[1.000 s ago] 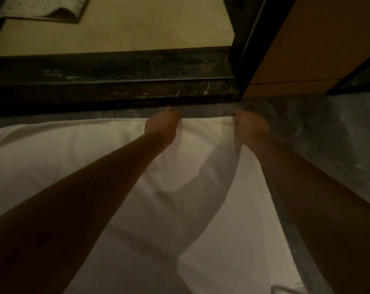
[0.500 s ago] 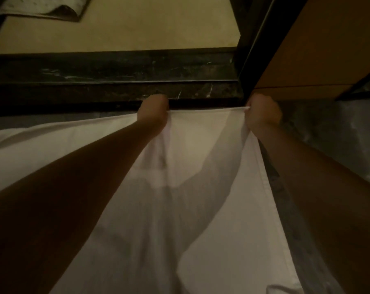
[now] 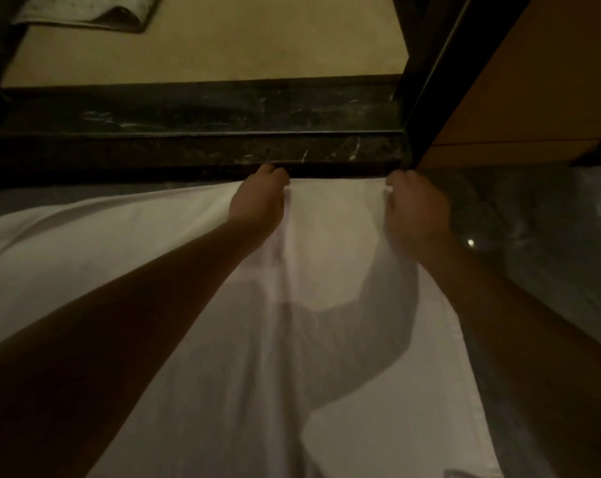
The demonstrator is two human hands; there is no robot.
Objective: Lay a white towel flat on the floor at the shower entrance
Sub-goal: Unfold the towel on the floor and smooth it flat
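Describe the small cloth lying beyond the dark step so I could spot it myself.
Start at the dark marble step crossing the picture; beyond it lies a beige floor. At that floor's far left edge sits the small cloth. Unlike the plain white towel in the foreground, it is greyish, faintly dotted, and has a corner folded over.

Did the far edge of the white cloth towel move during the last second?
Yes: the white cloth towel went forward, its far edge now reaching the dark marble shower threshold.

Dark marble floor [image 3: 533,219] w/ white towel [image 3: 102,236] spread on it, far edge at threshold [image 3: 188,150].
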